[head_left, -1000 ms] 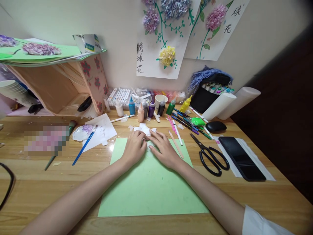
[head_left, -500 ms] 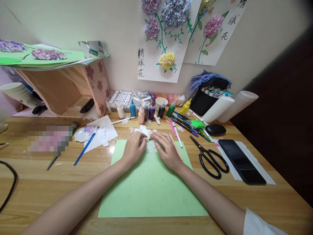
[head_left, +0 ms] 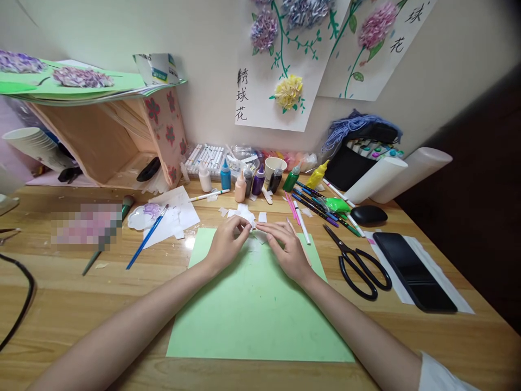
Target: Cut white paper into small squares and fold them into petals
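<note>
My left hand (head_left: 228, 244) is closed in a pinch above the far edge of a green paper sheet (head_left: 260, 315), with a small piece of white paper (head_left: 252, 224) at its fingertips. Opposite it, my right hand (head_left: 288, 248) is open, fingers stretched left so that their tips reach the white piece; whether they press on it I cannot tell. Just beyond the hands lies a pile of white paper scraps (head_left: 242, 209). A thin wooden stick lies partly hidden under my right hand.
Paint bottles (head_left: 240, 187) stand in a row behind the scraps, near a paper cup (head_left: 275, 167). Black-handled scissors (head_left: 358, 266) and a phone (head_left: 415, 271) lie to the right. On the left are a blue paintbrush (head_left: 148, 233) and white paper (head_left: 183, 209).
The view has shifted slightly. My left fingertips have closed on a small white paper piece, and the right fingertips have come nearer to them.
</note>
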### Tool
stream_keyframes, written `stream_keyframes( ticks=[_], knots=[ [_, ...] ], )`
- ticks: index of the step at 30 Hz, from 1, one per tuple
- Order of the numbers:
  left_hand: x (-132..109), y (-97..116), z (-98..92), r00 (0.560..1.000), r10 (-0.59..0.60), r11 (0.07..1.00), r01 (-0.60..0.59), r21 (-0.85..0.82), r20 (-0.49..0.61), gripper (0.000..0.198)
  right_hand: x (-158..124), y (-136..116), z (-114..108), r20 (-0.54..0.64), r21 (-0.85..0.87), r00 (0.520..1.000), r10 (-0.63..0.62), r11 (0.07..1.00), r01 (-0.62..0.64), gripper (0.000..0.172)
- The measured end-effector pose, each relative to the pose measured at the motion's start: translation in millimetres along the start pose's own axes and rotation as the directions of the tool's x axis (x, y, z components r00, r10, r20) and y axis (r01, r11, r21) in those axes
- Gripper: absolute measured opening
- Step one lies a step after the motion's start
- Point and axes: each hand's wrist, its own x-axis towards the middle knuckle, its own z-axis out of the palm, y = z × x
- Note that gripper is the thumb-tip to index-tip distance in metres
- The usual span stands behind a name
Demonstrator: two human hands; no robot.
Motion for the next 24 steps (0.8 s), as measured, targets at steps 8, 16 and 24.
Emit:
stream_keyframes(
  ticks=[8,16,24],
  knots=[
    [-1.1,1.3,-0.2,0.999,0.033,0.999,-0.034,0.017,0.030,0.013,-0.4,-1.2,0.2,0.012,-0.001,1.000,-0.003,1.000,0.003,0.026],
    [-0.5,0.3,1.3,0.995,0.064,0.998,-0.065,0.011,0.077,0.015,0.4,-1.3,-1.1,0.009,0.034,1.000,0.016,0.999,-0.016,0.024],
    [-2.1,3.7,0.3,0.992,0.102,0.995,-0.101,-0.012,0.080,0.012,-1.6,-1.5,1.2,-0.029,-0.025,0.996,-0.085,0.996,0.084,0.024]
  ],
)
